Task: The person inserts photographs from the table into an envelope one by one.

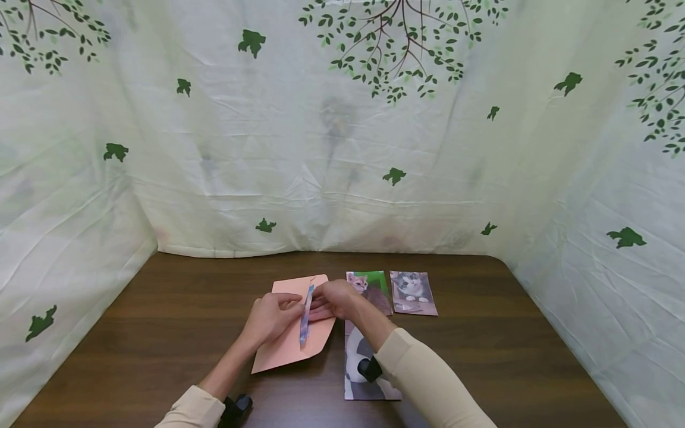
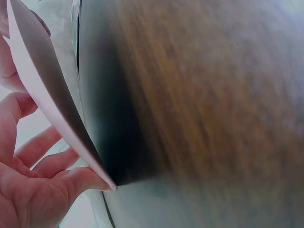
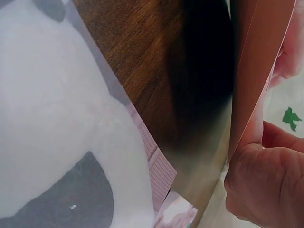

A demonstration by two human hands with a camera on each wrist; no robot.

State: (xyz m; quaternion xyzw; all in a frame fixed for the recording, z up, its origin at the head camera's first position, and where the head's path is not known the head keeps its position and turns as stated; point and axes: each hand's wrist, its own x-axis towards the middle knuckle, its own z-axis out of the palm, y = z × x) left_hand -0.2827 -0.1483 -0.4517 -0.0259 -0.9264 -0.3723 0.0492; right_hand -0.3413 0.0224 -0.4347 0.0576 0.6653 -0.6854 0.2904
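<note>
A salmon-pink envelope (image 1: 283, 348) is held tilted over the table, one edge low toward the near left. A narrow blue-and-purple strip (image 1: 305, 324), looking like a printed card's edge, shows along its middle. From the left, my left hand (image 1: 273, 318) grips the envelope, fingertips close to the strip. My right hand (image 1: 334, 299) reaches in from the right and holds the envelope by the strip's upper end; some of its fingertips are hidden. In the left wrist view the left hand (image 2: 40, 175) has its thumb at the envelope's corner. The right wrist view shows the right hand (image 3: 266, 183) against the envelope's edge.
Kitten pictures lie right of the envelope: a grey kitten photo (image 1: 413, 292), a green-and-brown kitten photo (image 1: 378, 291), and a larger grey-and-white picture (image 1: 357, 380) partly under the right forearm. The brown wooden table (image 1: 481, 339) is enclosed by a leaf-printed white cloth (image 1: 299, 148).
</note>
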